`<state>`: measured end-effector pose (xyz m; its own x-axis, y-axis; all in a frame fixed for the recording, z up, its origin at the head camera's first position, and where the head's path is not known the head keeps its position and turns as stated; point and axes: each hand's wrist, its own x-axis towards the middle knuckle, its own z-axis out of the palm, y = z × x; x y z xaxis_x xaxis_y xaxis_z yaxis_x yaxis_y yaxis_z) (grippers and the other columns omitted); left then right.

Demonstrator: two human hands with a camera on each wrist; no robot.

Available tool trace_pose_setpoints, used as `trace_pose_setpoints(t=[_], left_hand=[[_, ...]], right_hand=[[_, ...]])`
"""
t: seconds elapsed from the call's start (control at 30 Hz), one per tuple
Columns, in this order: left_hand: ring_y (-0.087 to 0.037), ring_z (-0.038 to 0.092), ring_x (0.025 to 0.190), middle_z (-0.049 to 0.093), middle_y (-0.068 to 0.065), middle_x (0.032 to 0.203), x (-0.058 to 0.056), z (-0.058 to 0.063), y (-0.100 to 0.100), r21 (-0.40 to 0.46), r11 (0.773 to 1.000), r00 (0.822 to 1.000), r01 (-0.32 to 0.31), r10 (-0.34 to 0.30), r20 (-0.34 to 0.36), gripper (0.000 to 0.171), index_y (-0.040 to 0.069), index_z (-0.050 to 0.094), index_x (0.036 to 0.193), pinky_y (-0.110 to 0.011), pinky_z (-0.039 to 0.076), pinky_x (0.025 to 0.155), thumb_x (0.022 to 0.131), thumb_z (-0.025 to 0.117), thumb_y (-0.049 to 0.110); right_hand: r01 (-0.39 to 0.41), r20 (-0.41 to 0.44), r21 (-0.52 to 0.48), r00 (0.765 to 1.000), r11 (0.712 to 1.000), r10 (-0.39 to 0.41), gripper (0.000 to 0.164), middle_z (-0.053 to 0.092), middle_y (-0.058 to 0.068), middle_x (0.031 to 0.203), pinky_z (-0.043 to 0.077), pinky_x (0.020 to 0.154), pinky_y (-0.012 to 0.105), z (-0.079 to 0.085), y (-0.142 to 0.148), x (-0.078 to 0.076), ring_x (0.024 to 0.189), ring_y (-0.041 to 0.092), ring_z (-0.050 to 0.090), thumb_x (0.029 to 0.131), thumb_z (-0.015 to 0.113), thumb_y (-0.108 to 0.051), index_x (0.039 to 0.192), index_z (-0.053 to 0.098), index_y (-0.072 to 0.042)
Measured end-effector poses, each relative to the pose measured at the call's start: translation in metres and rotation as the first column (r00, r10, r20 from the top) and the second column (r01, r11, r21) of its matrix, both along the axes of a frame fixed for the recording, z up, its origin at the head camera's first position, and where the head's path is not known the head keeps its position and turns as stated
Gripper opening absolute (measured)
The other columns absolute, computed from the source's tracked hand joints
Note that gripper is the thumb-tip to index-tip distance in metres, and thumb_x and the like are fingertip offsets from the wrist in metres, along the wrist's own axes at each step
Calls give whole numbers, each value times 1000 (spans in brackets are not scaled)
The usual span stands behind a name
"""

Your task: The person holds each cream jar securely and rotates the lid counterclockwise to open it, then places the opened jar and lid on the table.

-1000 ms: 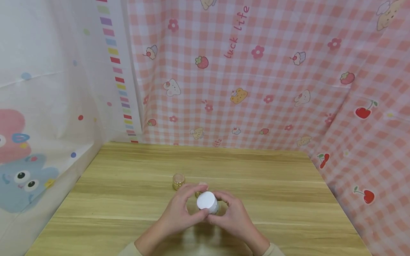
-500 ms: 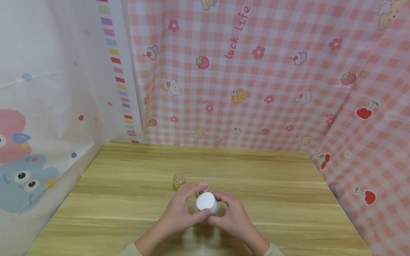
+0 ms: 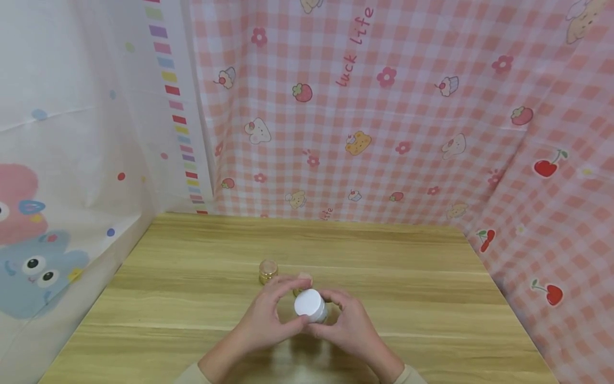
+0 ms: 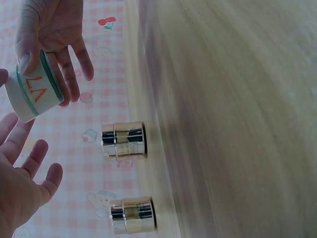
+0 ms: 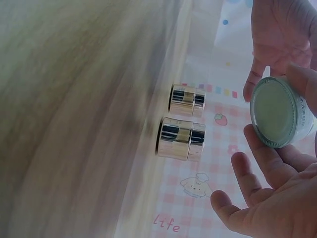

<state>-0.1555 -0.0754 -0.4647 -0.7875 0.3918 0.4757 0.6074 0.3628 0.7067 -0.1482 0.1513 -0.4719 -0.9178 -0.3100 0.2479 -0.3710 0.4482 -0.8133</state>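
Left to right: white cloth [image 3: 72,133] hung on the left, pink checked cloth [image 3: 331,112] on the far side, wood desk [image 3: 408,288] below. First gold jar [image 3: 268,272] stood upright on the desk, left of middle, capped, nobody touching it. Left hand [image 3: 266,321] came next: grip clamped on the white lid [image 3: 308,303], thumb near side, index finger far side. Second gold jar [image 4: 130,140] stood upright to the right of the first, mostly hidden behind the left fingers in the head view. White-lidded jar [image 3: 322,314] was up off the desk between both hands, nearer than the gold pair, tilted, lid leaning left and base right; orange marking on its side. Right hand [image 3: 352,324] was rightmost: grip clamped round the jar body low down, other fingers spread loose. Step in hand looked like working the lid; couldn't tell tightening from loosening, lid sat on the body. Next move, my read, called for the right grip keeping the body steady while the left turned the lid, without knocking the second gold jar.
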Motion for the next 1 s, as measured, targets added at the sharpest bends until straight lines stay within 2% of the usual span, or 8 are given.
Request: trace_pose_setpoints(t=[0.23, 0.33, 0.6, 0.77, 1.0], left_hand=[[-17, 62, 126, 73, 5, 135, 1, -1, 3, -8, 999, 998, -36, 35, -53, 55, 21, 70, 134, -42, 55, 106, 83, 91, 24], [-14, 61, 124, 73, 6, 135, 1, -1, 3, -11, 999, 998, -45, 45, -44, 54, 22, 71, 133, -39, 55, 104, 83, 92, 26], [-14, 59, 128, 72, 9, 136, 3, 1, 4, -19, 998, 998, -56, 57, 15, 53, 23, 71, 133, -44, 55, 107, 85, 91, 29], [-13, 60, 128, 73, 9, 135, 3, 2, 5, -19, 998, 998, -65, 65, 17, 52, 23, 71, 132, -44, 55, 106, 85, 91, 31], [-11, 61, 123, 75, 10, 131, 3, 1, 7, -25, 995, 995, -95, 96, 12, 51, 22, 73, 129, -42, 55, 103, 84, 91, 36]], right_hand=[[5, 20, 1, 1000, 1000, -5, 50, 77, -12, 116, 52, 107, 50, 1, 0, 1, 116, 13, 69, 79, 96, -35, 124, 76, -24], [0, 13, -4, 1000, 1000, 0, 49, 77, -12, 116, 52, 107, 50, 0, 0, 2, 117, 13, 69, 79, 96, -34, 123, 77, -24], [11, 25, -13, 1000, 1000, -10, 49, 77, -14, 115, 52, 108, 47, 1, 0, 3, 116, 11, 69, 79, 96, -35, 122, 77, -26], [18, 33, -9, 999, 1000, -17, 49, 77, -15, 114, 51, 109, 46, 0, 0, 3, 116, 10, 69, 79, 96, -35, 122, 77, -26], [20, 45, -13, 999, 1000, -20, 50, 76, -14, 115, 50, 109, 52, -1, 0, 3, 118, 12, 68, 78, 97, -34, 123, 77, -26]])
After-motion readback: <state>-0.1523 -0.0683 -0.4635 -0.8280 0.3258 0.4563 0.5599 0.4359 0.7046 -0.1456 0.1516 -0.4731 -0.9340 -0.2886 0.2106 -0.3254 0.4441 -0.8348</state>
